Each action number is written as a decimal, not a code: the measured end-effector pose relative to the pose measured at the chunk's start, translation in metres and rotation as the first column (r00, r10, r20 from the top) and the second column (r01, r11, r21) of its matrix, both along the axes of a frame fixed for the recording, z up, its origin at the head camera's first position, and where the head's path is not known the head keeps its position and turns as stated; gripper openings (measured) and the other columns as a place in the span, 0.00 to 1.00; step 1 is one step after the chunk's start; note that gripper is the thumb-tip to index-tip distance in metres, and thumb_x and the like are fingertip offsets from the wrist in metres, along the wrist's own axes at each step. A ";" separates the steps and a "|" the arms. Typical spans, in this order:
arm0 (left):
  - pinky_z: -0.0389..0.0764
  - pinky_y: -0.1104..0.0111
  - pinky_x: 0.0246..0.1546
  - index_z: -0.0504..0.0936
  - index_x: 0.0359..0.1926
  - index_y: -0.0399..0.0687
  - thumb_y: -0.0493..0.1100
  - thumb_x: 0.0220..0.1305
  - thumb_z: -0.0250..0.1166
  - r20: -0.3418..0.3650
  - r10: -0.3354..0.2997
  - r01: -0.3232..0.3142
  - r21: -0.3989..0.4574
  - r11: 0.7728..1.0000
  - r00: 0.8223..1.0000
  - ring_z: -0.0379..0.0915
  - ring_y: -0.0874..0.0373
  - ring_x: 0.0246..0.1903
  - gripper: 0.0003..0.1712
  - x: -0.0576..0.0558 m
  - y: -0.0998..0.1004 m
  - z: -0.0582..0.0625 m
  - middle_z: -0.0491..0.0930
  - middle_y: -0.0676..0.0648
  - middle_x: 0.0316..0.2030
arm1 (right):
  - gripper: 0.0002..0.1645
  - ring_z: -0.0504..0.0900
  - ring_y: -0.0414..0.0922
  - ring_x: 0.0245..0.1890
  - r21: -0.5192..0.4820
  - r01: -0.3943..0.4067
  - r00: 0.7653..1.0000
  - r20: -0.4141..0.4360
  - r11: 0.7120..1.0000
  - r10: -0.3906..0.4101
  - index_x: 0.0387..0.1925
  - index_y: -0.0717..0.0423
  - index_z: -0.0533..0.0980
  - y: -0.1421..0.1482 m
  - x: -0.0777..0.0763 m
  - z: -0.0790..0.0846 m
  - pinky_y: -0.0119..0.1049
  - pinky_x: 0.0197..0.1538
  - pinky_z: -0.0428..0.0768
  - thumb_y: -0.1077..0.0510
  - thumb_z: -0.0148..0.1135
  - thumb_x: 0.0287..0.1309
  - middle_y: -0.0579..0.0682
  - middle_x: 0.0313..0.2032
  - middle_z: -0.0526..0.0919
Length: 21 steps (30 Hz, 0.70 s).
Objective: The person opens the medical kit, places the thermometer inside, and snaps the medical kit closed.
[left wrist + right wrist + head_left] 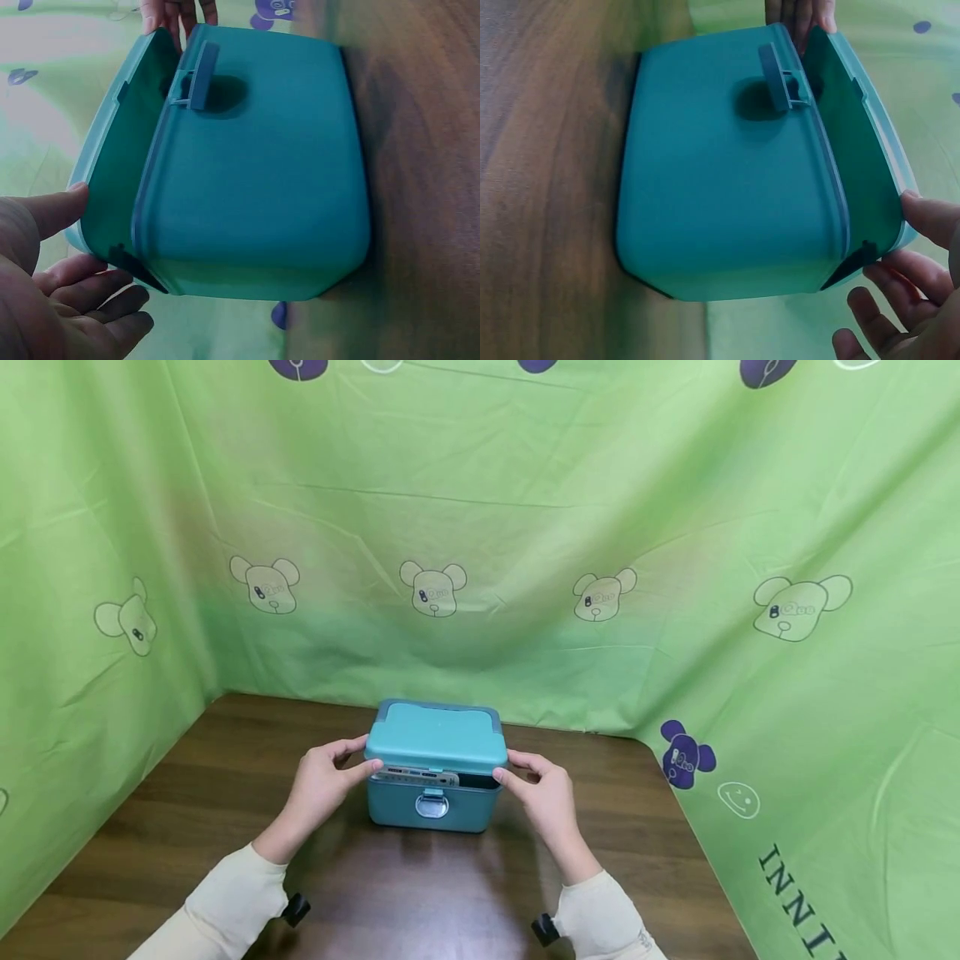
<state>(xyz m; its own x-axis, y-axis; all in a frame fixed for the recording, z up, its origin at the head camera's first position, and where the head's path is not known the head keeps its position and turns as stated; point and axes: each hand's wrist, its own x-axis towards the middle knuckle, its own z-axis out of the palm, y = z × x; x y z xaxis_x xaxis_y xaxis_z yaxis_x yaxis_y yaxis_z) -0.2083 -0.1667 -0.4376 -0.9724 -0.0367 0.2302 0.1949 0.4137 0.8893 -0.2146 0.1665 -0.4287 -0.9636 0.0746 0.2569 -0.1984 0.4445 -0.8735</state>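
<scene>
A teal storage box (pixel 465 810) stands on the table with its lid (pixel 438 732) partly raised at the front. At the lid's left front corner, my left hand (pixel 321 783) holds the edge between thumb and fingers. My right hand (pixel 547 797) grips the opposite front corner in the same way, thumb on the rim (pixel 885 142). A latch (pixel 432 805) hangs on the box's front, unfastened. Through the gap shows a pale strip with dark markings (pixel 416 776); the rest of the inside is hidden. Both wrist views show the lid tilted away from the body.
The brown wooden table (pixel 637 877) extends around the box. Green cloth (pixel 510 668) printed with bear heads hangs behind the table and along both sides, close behind the box.
</scene>
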 end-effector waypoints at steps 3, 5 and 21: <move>0.77 0.49 0.63 0.82 0.63 0.42 0.51 0.58 0.78 -0.002 0.005 -0.005 0.011 1.000 1.000 0.76 0.46 0.64 0.34 0.002 0.001 -0.004 0.83 0.42 0.60 | 0.24 0.84 0.49 0.55 -0.012 -0.005 1.000 -0.012 1.000 0.005 0.52 0.54 0.87 0.000 0.001 -0.005 0.52 0.61 0.79 0.54 0.81 0.52 0.51 0.50 0.89; 0.77 0.49 0.64 0.82 0.63 0.42 0.51 0.58 0.78 -0.005 0.008 -0.008 0.016 1.000 1.000 0.76 0.45 0.64 0.35 0.003 0.001 -0.006 0.83 0.42 0.60 | 0.24 0.84 0.49 0.56 -0.012 -0.006 1.000 -0.020 1.000 0.006 0.52 0.54 0.87 0.000 0.001 -0.009 0.53 0.61 0.78 0.54 0.81 0.52 0.51 0.50 0.89; 0.77 0.52 0.64 0.82 0.65 0.48 0.51 0.58 0.78 -0.030 0.041 -0.041 -0.011 0.999 0.999 0.76 0.48 0.64 0.34 0.007 0.004 -0.025 0.82 0.46 0.61 | 0.24 0.84 0.47 0.54 -0.028 0.001 0.999 -0.050 1.000 -0.002 0.52 0.53 0.87 -0.003 0.006 -0.025 0.52 0.58 0.79 0.58 0.81 0.51 0.47 0.51 0.89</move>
